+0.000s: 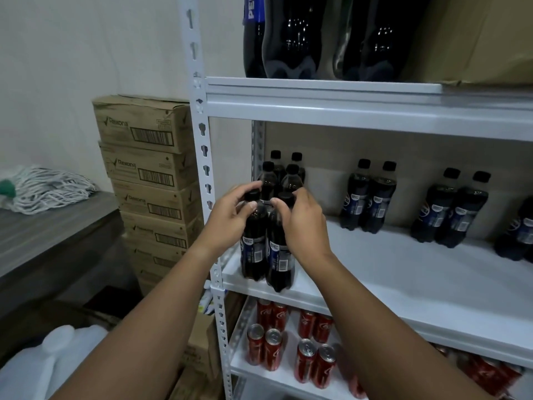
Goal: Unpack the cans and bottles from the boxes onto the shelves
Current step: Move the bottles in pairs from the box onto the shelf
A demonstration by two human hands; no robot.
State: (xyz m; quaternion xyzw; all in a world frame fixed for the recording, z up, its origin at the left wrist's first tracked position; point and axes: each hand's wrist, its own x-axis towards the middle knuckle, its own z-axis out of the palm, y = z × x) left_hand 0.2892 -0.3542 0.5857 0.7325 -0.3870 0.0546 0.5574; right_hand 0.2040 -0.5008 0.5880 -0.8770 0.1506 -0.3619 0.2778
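Both forearms reaching up from the bottom edge, ending at two small cola bottles at the front left corner of the middle shelf (375, 272). Left hand (227, 217) curled round the neck of the left bottle (253, 241), thumb on its shoulder. Right hand (302, 223) wrapped over the cap and neck of the right bottle (279, 255). Both upright, long axis vertical, side by side and touching, bases right at the shelf lip, can't tell if fully set down. Four more bottles (284, 174) packed just behind, so next move probably a straight push back to close up. Other bottle pairs (372, 197) further right, red cans (288, 350) on the shelf below, big bottles (291, 39) above. Stacked cartons (150, 174) off to the left.
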